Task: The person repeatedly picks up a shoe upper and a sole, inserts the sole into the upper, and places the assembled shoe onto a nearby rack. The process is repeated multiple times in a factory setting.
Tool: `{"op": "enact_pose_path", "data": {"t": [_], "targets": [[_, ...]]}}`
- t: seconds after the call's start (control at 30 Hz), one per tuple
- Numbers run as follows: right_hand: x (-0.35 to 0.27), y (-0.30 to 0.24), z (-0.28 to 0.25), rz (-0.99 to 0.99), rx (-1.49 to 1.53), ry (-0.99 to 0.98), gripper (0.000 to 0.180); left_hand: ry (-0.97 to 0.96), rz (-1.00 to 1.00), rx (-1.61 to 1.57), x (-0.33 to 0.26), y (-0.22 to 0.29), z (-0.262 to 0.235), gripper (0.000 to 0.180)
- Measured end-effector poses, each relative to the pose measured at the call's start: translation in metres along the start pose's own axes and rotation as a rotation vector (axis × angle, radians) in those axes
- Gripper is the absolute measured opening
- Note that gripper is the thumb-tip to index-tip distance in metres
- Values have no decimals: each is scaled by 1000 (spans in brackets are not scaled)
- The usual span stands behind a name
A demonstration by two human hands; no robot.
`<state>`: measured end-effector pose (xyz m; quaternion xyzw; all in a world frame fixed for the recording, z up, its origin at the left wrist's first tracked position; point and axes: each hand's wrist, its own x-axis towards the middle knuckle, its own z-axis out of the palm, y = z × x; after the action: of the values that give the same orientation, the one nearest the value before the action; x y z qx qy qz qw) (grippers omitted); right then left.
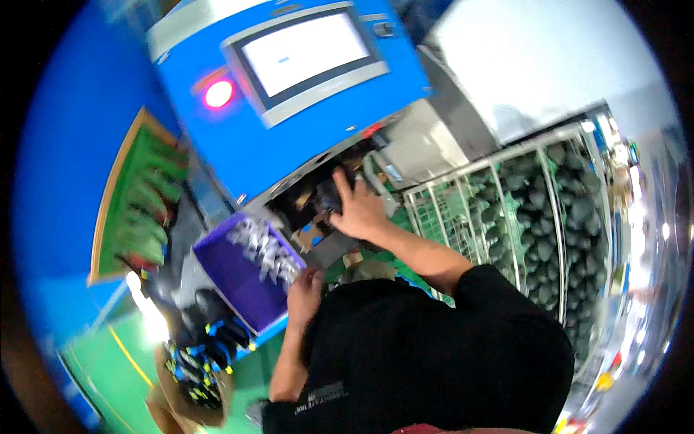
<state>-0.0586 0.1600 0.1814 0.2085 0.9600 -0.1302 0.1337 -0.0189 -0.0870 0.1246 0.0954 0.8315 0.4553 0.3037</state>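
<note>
A black part sits in the dark opening low on the front of a blue machine. The right hand is right against it, index finger stretched forward and thumb apart, with the part showing between the two; blur hides the contact, so I cannot tell whether the hand grips it. Just below the part is a small brown piece with blue spots.

The left hand is at the near right corner of a purple bin, fingers curled beside the nearest of the silvery pieces. Whether it holds one I cannot tell. These pieces lie in a heap along the bin's right side.

Above the opening, the machine carries a lit screen, tilted in this view, with a glowing red light to its left. On the right stands a white wire cage of rounded dark pieces. At lower left, a carton holds black items marked with blue and yellow. Farther left is a wood-framed green board.
</note>
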Motion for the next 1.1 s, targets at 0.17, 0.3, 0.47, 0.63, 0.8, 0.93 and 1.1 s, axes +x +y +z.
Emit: {"op": "enact_pose_path", "data": {"t": [0.17, 0.3, 0.47, 0.63, 0.8, 0.93, 1.1], "targets": [[-11, 11, 8, -78, 15, 160, 105, -12, -69, -99, 13, -51, 2, 37], [-23, 20, 12, -103, 69, 276, 106, -189, -135, -325, 24, -45, 4, 36], [-106, 50, 51, -306, 186, 557, 95, -367, -189, -547, 37, -13, 8, 47], [-179, 44, 28, -221, 223, 323, 93, -820, -322, -994, 24, 27, 45, 77], [-220, 63, 2, -328, 148, -68, 101, -850, -498, -895, 11, 20, 51, 80], [-154, 94, 59, 263, 1153, -169, 107, -937, -340, -630, -6, 25, 59, 58], [-81, 42, 82, 124, 1856, -143, 104, -703, -515, -458, -11, 0, 49, 60]]}}
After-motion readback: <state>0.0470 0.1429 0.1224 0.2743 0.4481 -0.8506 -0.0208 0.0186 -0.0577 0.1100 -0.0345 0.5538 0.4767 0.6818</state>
